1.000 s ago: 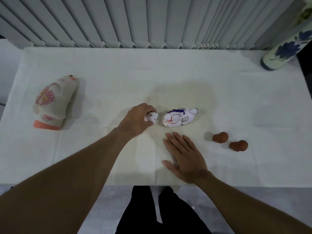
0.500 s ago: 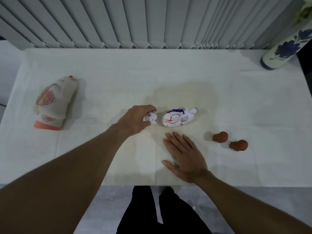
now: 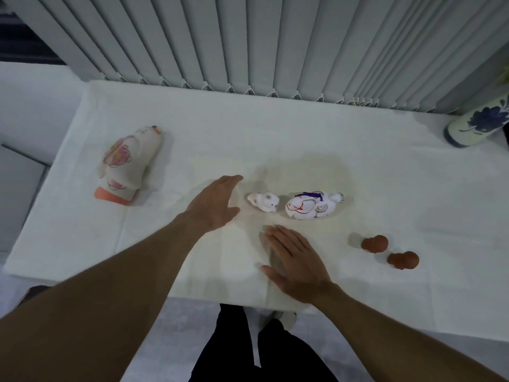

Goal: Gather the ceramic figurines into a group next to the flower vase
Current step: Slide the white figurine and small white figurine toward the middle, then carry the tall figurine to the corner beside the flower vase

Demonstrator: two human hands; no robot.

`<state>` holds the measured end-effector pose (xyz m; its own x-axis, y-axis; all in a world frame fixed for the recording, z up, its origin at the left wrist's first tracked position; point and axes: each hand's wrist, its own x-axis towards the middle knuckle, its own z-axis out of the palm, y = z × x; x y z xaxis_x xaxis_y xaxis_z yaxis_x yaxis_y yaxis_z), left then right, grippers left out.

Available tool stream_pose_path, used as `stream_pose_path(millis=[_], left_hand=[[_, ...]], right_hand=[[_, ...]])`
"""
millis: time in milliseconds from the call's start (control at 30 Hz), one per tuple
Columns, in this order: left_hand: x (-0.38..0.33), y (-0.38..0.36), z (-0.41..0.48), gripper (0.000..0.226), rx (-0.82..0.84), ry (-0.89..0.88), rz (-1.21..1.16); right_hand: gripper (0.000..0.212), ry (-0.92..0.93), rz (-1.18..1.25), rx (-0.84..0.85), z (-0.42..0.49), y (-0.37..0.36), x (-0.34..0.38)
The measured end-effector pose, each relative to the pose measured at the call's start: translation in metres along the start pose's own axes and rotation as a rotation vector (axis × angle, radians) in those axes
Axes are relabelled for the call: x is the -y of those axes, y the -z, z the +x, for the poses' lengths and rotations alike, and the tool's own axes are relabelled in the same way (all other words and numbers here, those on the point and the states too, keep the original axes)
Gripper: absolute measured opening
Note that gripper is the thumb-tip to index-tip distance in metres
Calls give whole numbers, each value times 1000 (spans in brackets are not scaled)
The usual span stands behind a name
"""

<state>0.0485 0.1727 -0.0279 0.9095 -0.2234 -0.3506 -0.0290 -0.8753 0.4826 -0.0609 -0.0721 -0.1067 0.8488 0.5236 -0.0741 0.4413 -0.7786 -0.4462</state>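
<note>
Ceramic small white figurine (image 3: 263,201) beside left hand (image 3: 215,203), fingers spread, empty | right hand (image 3: 296,262) flat on tabletop (image 3: 303,139), empty | step: grouping barely begun | next: carry pieces to vase (image 3: 478,123)

A white tablecloth (image 3: 303,139) covered the table, creased in places and marked by a faint yellowish stain near its middle. Grey vertical blinds (image 3: 248,42) hung along the far edge, slats closed, a beaded chain linking their lower ends. Pale grey floor (image 3: 176,326) showed below the near edge. Light was dim and even.
</note>
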Motion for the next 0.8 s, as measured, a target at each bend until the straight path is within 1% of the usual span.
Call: stream_pose_path(millis=[100,233,400,500,567,633,733,800], left_hand=[[19,17,-15,67,-103,52,-2],[45,48,-34,56,-268,124,10],[96,88,-50,42,-536,215,0],[130,108,-53,37,-624,341,-59],[155,115,-53,43,-625,437,-129],[178,120,-51,51,-587,521,-211],[204,126,-44,62,-473,603,-418],[216,128,-38,61,-394,620,-549]], right_hand=[[70,21,78,51,25,2,21],[67,59,181,43,65,6,51],[69,31,268,79,133,13,88],[72,-4,318,91,177,15,109],[75,-48,384,107,204,11,120],[79,-95,435,131,229,6,132],[82,-161,484,163,260,-2,151],[81,-223,560,162,279,-6,165]])
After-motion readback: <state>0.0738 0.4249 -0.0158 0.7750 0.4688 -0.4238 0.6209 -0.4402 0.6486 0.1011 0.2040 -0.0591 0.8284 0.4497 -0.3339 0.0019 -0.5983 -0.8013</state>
